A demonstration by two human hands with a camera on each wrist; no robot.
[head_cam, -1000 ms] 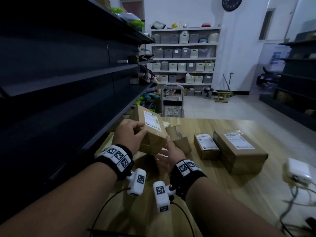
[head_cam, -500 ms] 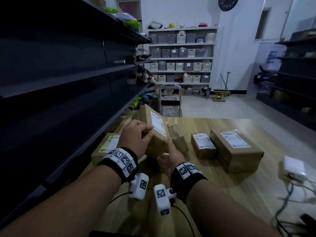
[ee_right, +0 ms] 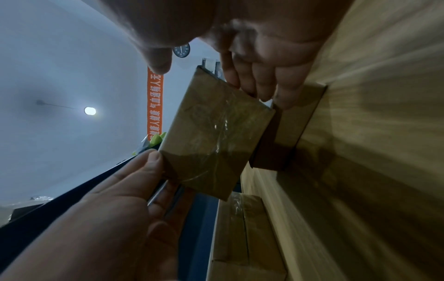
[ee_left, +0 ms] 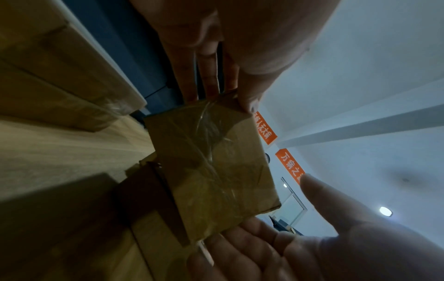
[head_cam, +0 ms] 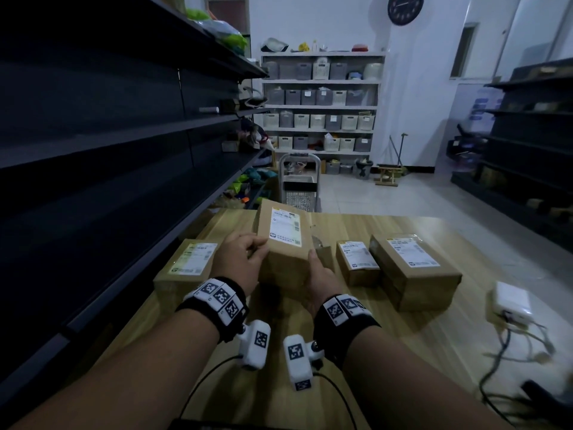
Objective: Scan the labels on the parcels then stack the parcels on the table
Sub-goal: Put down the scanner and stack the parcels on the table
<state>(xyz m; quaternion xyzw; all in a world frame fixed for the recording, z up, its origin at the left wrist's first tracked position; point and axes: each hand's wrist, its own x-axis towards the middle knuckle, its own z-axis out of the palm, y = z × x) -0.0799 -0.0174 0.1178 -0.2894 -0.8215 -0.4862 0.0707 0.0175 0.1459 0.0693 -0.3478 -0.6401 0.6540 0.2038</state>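
I hold a brown cardboard parcel (head_cam: 283, 243) above the wooden table (head_cam: 387, 336), its white label facing up. My left hand (head_cam: 245, 256) grips its left side, thumb on the top edge. My right hand (head_cam: 319, 274) holds its lower right side, fingers underneath. In the left wrist view the taped end of the parcel (ee_left: 211, 171) sits between my left fingers (ee_left: 209, 76) and my right palm. The right wrist view shows the same parcel (ee_right: 216, 136) from the other side. Three more labelled parcels lie on the table: one at the left (head_cam: 189, 265), a small one (head_cam: 356, 262) and a large one (head_cam: 412, 268).
A small open brown box (head_cam: 322, 252) lies just behind the held parcel. A white device (head_cam: 511, 302) with loose cables (head_cam: 511, 358) sits at the table's right edge. Dark shelving (head_cam: 124, 181) runs close along the left side. A trolley (head_cam: 299, 181) stands beyond the table.
The parcel has turned from leaning on its edge to label-up and come toward me and slightly right. The parcel at the left, hidden a second ago, is now in view.
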